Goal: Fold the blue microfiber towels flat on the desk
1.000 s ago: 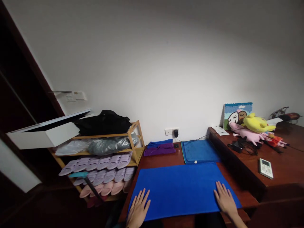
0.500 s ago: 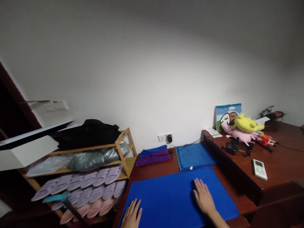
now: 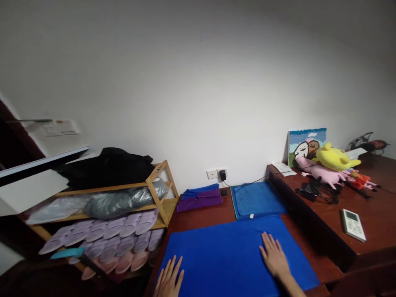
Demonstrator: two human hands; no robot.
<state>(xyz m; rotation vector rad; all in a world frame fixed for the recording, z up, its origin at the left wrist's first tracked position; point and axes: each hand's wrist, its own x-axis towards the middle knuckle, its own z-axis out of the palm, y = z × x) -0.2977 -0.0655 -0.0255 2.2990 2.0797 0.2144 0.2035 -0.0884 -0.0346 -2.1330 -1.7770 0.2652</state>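
Observation:
A bright blue cloth [image 3: 222,255] lies spread flat on the reddish-brown wooden table. My left hand [image 3: 169,277] rests palm down at its left edge, fingers stretched out; the lower part of that hand is cut off by the frame. Flat on the right side of the cloth is my right hand [image 3: 274,256], open with the fingers pointing away from me. Behind the cloth sits a folded blue towel [image 3: 258,200] with a small white tag. To the left of this towel are folded purple and blue cloths [image 3: 201,200].
A wooden rack [image 3: 167,206] with several slippers [image 3: 130,225] and a black bag [image 3: 108,167] stands at left. The raised desk at right bears a white remote [image 3: 353,225], plush toys [image 3: 335,159] and a picture [image 3: 307,142]. A black plug [image 3: 222,175] sits in the wall socket.
The view has shifted slightly, so the right-hand desk appears farther right. Both hands stay flat on the blue cloth, the right one showing little movement over it.

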